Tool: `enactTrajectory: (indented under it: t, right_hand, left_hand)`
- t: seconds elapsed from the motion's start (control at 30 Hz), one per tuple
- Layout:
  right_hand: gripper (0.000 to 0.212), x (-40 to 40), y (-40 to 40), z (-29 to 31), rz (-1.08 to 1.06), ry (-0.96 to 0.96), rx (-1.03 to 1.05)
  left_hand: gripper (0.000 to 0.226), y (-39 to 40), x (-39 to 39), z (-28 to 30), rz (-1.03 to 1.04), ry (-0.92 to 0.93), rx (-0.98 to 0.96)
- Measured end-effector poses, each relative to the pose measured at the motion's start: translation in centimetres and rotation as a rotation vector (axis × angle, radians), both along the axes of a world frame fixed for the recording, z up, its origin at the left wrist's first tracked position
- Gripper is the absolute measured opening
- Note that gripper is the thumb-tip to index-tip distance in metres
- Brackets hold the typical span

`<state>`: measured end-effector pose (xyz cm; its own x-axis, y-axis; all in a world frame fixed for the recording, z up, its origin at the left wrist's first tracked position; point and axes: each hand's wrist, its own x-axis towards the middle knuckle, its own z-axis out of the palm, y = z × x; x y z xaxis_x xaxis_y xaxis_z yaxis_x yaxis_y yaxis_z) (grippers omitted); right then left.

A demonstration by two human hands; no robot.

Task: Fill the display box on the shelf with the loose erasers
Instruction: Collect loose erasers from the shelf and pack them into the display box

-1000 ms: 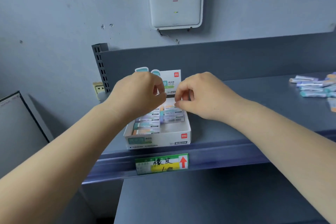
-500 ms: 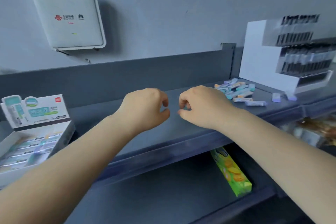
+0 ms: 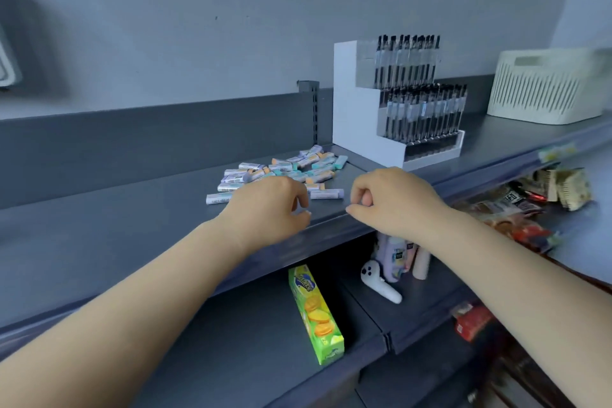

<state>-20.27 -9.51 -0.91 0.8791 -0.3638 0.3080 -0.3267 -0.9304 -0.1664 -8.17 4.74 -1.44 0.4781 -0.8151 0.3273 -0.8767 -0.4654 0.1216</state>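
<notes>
The erasers [image 3: 281, 172] are seen as a loose heap on the shelf [image 3: 132, 219], just left of centre in the frame, with the nearest ones lying singly at the heap's lower edge. The display box is not in view here. Each eraser is a small bar in a paper sleeve with a coloured end left bare (orange, teal or lilac).

They can be judged light and fairly firm, with a slight give. The sleeve is likely to be smooth, so a bar could slide out of a loose pinch, and a sleeve might slip off if pulled from one end. A hold across the long sides, at mid-length, is suggested; several could be gathered side by side, since they are alike in shape. Little harm from dropping is to be expected.

The left hand [image 3: 268, 209] is held over the near edge of the heap, fingers loosely curled, with nothing seen in it. The right hand [image 3: 394, 200] is just right of it, near the shelf's front lip, fingers curled and thumb extended, also holding nothing visible.

To the upper right a pen rack [image 3: 397, 103] stands close beside the heap.
</notes>
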Motion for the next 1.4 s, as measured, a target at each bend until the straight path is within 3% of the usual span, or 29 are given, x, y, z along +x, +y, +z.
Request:
enactTrajectory:
  t: [0.5, 0.73, 0.83, 0.97, 1.13, 1.4]
  right_hand:
    - [0.018, 3.5, -9.2, -0.9, -0.105, -0.029, 0.161]
    - [0.023, 7.6, -11.5, -1.2, -0.188, 0.060, 0.106]
    - [0.018, 8.9, -11.8, -1.3, -0.152, 0.064, 0.143]
    - [0.037, 10.5, -12.2, -1.5, -0.064, 0.027, 0.235]
    - [0.029, 11.3, -12.6, -1.7, 0.067, -0.065, 0.281]
    - [0.011, 10.5, -12.8, -0.5, 0.302, -0.313, 0.705]
  left_hand:
    - [0.020, -8.4, 6.4, 0.1, 0.026, 0.025, 0.159]
    - [0.020, -10.1, 8.6, 0.4, -0.042, 0.185, 0.254]
    - [0.019, -10.6, 9.2, 0.1, -0.034, 0.234, 0.230]
    - [0.027, -11.6, 9.4, -0.3, -0.019, 0.290, 0.210]
    - [0.022, -11.4, 9.5, -0.4, -0.011, 0.301, 0.131]
    - [0.022, -10.0, 7.7, 1.3, 0.114, 0.411, -0.184]
